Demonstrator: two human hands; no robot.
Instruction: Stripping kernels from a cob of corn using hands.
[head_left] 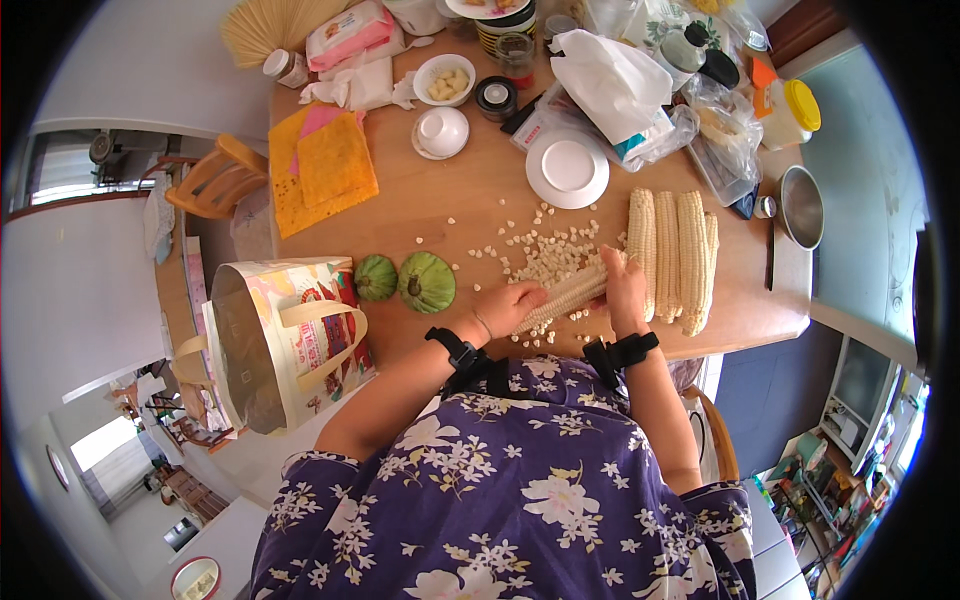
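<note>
We are looking down at a wooden desk [400, 195], taking the loose kernel pile [545, 250] as our landmark. At the pile's near side, a pale corn cob [566, 298] is slanting between two hands: the left hand [508, 304] is wrapping its grip around the lower-left end, and the right hand [627, 286] is grasping the upper-right end (we are not seeing the cob's underside). We are judging that a hard twist could be sending kernels over the front edge, since some are lying near it, below the pile. Right of the pile, whole cobs [666, 255] are lying side by side; the right hand, working just beside them, could be bumping and rolling them.
</note>
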